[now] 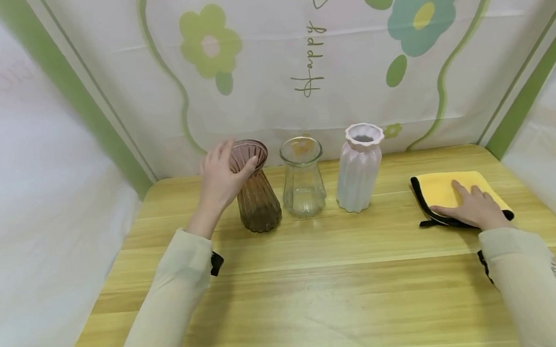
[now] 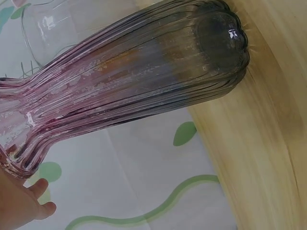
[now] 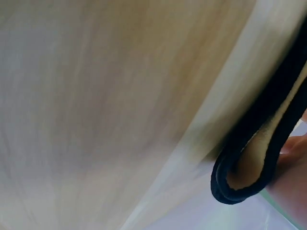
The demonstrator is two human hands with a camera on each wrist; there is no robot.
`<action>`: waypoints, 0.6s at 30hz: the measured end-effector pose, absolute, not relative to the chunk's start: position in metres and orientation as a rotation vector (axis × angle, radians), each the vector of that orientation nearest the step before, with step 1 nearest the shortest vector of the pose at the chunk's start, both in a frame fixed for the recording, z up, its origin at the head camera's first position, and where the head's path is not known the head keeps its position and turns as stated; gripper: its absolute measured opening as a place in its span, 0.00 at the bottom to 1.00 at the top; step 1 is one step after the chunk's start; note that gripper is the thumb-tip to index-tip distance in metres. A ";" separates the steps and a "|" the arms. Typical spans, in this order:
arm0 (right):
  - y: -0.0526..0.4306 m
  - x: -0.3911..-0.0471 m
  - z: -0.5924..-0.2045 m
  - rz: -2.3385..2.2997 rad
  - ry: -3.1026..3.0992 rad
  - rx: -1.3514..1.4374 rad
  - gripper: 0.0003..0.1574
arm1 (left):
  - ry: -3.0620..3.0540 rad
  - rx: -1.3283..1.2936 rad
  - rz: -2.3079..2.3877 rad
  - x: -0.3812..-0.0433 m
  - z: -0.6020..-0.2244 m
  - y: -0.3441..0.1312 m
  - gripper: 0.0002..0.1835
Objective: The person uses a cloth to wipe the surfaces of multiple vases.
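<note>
A purple-brown ribbed glass vase point(image 1: 259, 202) stands at the left of a row of three vases. My left hand point(image 1: 220, 175) reaches round its flared neck from the left, thumb across the front. In the left wrist view the ribbed body fills the upper part, and two fingertips point(image 2: 44, 207) show beside the rim; the contact itself is partly hidden. On the right, my right hand point(image 1: 479, 209) rests with spread fingers on a folded yellow cloth point(image 1: 442, 182) with black edging. The right wrist view shows its folded black edge point(image 3: 240, 191) close up.
A clear glass vase point(image 1: 303, 188) stands just right of the purple-brown one. Beyond it is a pale pink-white ribbed vase point(image 1: 360, 175). All stand near the back of the wooden table point(image 1: 317, 295), before a white curtain point(image 1: 267, 103) with printed flowers.
</note>
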State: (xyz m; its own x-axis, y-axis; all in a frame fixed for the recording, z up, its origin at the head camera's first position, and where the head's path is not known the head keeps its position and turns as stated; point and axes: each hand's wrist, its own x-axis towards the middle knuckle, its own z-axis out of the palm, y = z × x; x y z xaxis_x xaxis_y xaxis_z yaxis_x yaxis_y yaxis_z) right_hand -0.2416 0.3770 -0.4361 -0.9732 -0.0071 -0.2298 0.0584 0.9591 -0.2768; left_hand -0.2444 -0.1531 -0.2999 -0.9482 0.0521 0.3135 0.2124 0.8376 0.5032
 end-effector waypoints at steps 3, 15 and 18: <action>0.376 -0.241 -0.435 -0.412 2.892 0.049 0.68 | -2.754 -0.194 -0.775 -0.245 -0.299 -0.152 0.51; 0.374 -0.245 -0.439 -0.429 3.000 0.091 0.55 | -2.797 -0.184 -0.743 -0.244 -0.297 -0.153 0.48; 0.374 -0.245 -0.440 -0.460 3.030 0.107 0.51 | -2.801 -0.190 -0.740 -0.245 -0.298 -0.154 0.48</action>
State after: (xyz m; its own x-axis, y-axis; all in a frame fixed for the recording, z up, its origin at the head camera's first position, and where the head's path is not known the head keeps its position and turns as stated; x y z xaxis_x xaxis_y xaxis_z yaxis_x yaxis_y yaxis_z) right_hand -0.2455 0.3744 -0.4399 -0.9948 0.0575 -0.0842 0.0799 0.9527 -0.2931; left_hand -0.2450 -0.1537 -0.2983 -0.9632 0.0644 0.2609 0.1849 0.8635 0.4692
